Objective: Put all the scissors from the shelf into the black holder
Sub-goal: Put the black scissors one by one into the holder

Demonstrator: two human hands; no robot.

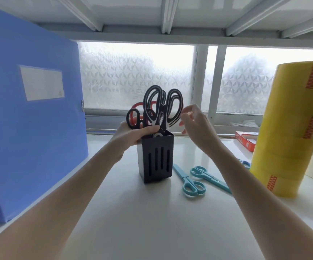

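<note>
Two hands work at one black holder on a white shelf.

At far left stands one blue file box [30,113] with a blank white label. The left hand [131,133] wraps the black holder [156,158] at its rim, thumb pressed over the top. Black-handled scissors [161,107] and red-handled scissors [138,107] stand inside it; their exact count is unclear. The right hand [195,124] hovers just beside the black handles, fingers loosely spread, pinching nothing. Two teal scissors [189,182] lie flat to the right; a third handle [245,163] peeks behind the forearm. One tall yellow tape stack [287,128] stands at right; its red print is unreadable.
</note>
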